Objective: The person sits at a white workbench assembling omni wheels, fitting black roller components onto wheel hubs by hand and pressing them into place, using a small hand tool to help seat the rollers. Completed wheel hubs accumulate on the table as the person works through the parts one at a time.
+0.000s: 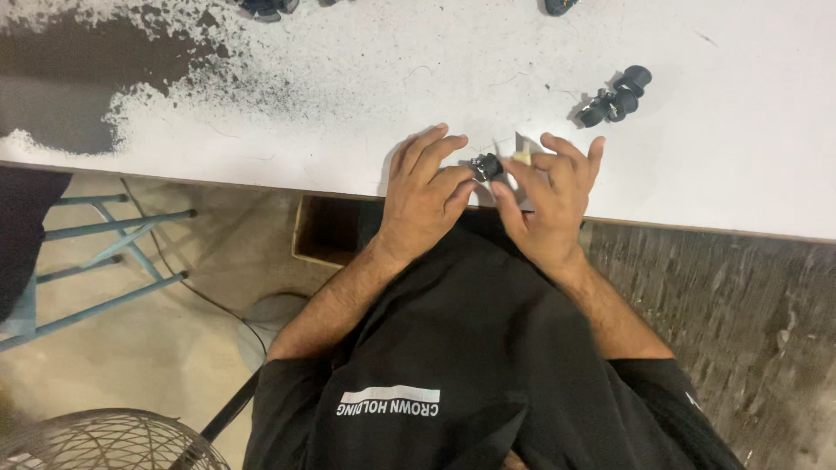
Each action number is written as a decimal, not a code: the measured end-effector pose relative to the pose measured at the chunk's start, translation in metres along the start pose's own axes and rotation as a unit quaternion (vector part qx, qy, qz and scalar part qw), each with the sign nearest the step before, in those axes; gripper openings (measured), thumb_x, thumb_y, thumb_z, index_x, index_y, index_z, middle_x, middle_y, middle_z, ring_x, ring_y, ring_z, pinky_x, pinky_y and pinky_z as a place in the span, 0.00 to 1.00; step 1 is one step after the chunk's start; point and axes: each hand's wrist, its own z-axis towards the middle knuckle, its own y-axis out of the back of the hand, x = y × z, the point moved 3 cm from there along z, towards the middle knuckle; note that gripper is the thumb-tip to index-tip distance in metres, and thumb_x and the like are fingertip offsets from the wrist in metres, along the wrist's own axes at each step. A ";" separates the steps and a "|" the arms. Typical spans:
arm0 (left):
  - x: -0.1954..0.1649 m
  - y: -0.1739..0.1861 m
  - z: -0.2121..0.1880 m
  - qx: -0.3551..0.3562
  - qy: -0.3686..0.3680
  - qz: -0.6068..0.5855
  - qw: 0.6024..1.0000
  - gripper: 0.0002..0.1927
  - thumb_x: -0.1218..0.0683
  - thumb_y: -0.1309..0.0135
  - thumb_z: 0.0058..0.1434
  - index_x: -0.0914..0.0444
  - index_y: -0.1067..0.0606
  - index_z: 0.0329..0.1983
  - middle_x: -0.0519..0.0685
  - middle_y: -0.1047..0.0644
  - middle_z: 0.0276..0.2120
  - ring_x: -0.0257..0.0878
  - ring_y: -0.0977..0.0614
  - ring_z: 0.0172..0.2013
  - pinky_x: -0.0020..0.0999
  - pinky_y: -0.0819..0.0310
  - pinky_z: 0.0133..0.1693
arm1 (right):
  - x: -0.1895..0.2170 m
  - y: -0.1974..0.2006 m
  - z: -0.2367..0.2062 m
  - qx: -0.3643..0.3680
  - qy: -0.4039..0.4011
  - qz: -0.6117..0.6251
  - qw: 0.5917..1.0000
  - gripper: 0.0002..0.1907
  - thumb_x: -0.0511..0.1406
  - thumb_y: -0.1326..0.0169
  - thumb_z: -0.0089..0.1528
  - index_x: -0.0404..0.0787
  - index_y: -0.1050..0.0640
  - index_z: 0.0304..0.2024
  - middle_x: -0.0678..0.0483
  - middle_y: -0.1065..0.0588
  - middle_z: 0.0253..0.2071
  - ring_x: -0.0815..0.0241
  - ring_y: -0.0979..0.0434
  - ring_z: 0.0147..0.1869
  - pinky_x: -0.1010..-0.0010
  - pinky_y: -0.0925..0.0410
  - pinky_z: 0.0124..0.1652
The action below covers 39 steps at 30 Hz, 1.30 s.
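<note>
— Forearms are reaching forward from the black shirt, both converging at the near edge of the white table. Are you seeing the same?

— Yes. The left hand is lying palm down, wrist bent slightly inward, its fingers spreading loosely over the tabletop while the thumb and forefinger are closing on a small black part.

— And the other one?

— The right hand is tilting with its back toward us, fingers half curled. Its forefinger and thumb are pinching a pale yellowish piece just beside the small black part, so the two hands are nearly touching there. Whether that pale piece is joining the black one, I cannot tell; the spot is blurring.

— So neither hand is fully open.

— Correct: each is partly closing in a fingertip pinch, the remaining fingers fanning out. The small black part is sitting between the two hands, right at the table's front edge.

— What is lying around them?

— A cluster of black round parts is resting on the table beyond the right hand, well apart. Dark worn patches are showing at the far left of the surface. Below the edge, a blue metal frame and a wire fan guard are standing on the floor.
</note>
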 end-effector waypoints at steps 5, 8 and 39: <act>0.001 -0.004 -0.006 -0.018 0.008 -0.004 1.000 0.09 0.58 0.34 0.61 0.58 0.22 0.41 0.45 0.28 0.61 0.46 0.32 0.68 0.54 0.42 0.69 | 0.002 -0.004 -0.012 -0.007 0.037 0.093 0.995 0.16 0.26 0.36 0.60 0.36 0.26 0.49 0.48 0.25 0.47 0.44 0.25 0.63 0.39 0.57 0.76; 0.001 -0.005 -0.007 -0.034 -0.004 -0.019 0.999 0.09 0.59 0.35 0.61 0.58 0.23 0.42 0.45 0.28 0.60 0.45 0.32 0.68 0.55 0.42 0.69 | 0.004 -0.012 -0.012 0.003 0.030 0.091 0.995 0.17 0.25 0.36 0.59 0.38 0.27 0.47 0.47 0.24 0.45 0.46 0.24 0.60 0.40 0.54 0.76; 0.002 -0.010 -0.003 0.004 0.034 -0.037 0.999 0.07 0.58 0.39 0.63 0.59 0.24 0.42 0.43 0.22 0.49 0.42 0.26 0.62 0.58 0.51 0.72 | 0.002 -0.020 -0.017 -0.010 0.100 0.086 0.991 0.20 0.20 0.36 0.57 0.39 0.28 0.45 0.51 0.25 0.40 0.48 0.21 0.59 0.42 0.49 0.74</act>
